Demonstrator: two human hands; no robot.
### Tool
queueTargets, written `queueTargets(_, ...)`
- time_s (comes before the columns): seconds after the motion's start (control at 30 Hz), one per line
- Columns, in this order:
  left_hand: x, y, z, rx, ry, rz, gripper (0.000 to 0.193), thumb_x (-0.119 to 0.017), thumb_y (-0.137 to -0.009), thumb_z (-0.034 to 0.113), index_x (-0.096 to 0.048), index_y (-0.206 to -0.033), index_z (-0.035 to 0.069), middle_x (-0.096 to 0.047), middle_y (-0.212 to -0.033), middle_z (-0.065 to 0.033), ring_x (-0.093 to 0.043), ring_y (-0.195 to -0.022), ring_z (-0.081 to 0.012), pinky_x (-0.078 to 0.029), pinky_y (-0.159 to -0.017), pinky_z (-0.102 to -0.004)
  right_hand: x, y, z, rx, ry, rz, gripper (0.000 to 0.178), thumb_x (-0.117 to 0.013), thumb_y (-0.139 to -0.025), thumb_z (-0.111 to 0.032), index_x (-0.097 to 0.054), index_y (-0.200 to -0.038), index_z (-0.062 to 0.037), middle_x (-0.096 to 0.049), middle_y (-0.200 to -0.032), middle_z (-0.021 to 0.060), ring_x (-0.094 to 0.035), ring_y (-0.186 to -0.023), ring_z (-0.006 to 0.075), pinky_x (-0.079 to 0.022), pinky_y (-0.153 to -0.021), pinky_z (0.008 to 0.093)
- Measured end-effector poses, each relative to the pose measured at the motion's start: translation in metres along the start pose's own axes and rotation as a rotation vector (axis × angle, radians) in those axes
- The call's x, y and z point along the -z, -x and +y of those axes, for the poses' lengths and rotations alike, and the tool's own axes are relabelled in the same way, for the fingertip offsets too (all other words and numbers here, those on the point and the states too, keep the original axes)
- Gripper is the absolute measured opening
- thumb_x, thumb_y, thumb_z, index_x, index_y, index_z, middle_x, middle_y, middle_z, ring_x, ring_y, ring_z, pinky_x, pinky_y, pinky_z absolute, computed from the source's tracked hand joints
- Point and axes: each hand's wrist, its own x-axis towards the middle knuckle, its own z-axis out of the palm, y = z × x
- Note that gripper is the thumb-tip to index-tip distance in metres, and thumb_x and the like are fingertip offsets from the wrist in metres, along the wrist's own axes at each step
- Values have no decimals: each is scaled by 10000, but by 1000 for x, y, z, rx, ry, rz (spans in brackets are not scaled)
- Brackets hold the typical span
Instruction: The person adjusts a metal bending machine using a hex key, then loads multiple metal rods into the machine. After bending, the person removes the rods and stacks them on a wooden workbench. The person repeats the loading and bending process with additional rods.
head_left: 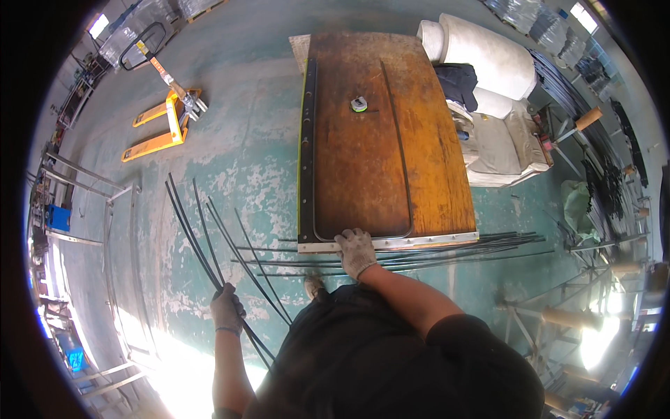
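My left hand (227, 308), in a grey glove, is closed round a few thin black rods (190, 227) that slant up and away over the floor at my left. Also gloved, my right hand (356, 253) lies over the near edge of a brown wooden table (440, 160), fingers spread on top. Under its fingertips runs the near side of a thin dark rod bent into a U (404, 157), flat on the wood. A pale metal strip (426, 241) edges the table's near side; a dark strip with holes (306, 164) edges its left. Farther up lies a tape measure (359, 104).
More black rods (481, 244) lie on the floor under the near table edge. A yellow pallet jack (164, 136) stands at far left. White rolls (488, 56) and wrapped bundles (499, 146) sit right of the table. Metal racks (558, 318) line the right side.
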Motion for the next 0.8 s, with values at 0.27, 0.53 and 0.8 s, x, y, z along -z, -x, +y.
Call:
queueTargets(0.27, 12, 22, 67, -217, -26, -78, 239, -700, -1140, 322, -698, -1124, 84, -484, -701, 42, -444, -490, -102, -326, -441, -304, 16, -8, -10, -52, 19, -85, 338, -872, -891, -289, -803, -1182, -133, -753, -1231, 109, -678, -1247, 347, -541, -1036, 501)
queueTargets(0.53, -5, 44, 129, -400, -11, -114, 296, -674, -1175, 332, -697, -1155, 37, -505, -684, 43, -464, -489, -87, -340, -437, -289, 22, -48, -19, -159, 165, -299, 424, -832, -936, -379, -811, -1240, -84, -780, -1283, 129, -705, -1281, 333, -567, -1031, 494)
queueTargets(0.8, -18, 54, 142, -447, 7, -161, 322, -687, -1170, 345, -700, -1175, 23, -502, -682, 39, -457, -491, -93, -347, -452, -291, 17, -58, -35, -128, 174, -376, 615, -908, -884, -552, -813, -1274, -87, -792, -1307, 133, -722, -1292, 331, -577, -1070, 487)
